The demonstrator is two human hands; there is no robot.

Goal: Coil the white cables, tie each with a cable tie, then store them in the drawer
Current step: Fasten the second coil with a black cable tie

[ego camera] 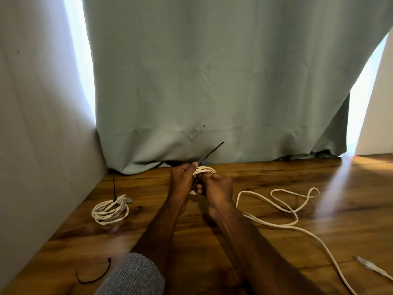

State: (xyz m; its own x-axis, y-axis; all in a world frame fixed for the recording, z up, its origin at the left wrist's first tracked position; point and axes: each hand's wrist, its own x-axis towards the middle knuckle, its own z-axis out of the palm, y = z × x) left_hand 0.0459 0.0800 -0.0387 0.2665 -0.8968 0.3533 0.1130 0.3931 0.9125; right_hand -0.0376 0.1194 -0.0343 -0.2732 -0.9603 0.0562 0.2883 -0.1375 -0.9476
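While held, coil sits between both hands' fingers.

Coiled cable between the hands: white, off-white in shade. Cable tie sticking up from it: black.

Tied coil at left: white, with a clear plug end; its tie black.

Loose cable at right: white, running to a pale, translucent connector.

Spare tie near the sleeve: black.

Sleeve: grey-blue knit, small ribbed pattern.

Table: warm brown wood, dark streaked grain, pale glare patch at right.

Curtain: plain muted grey-green.

Wall: plain grey-white.
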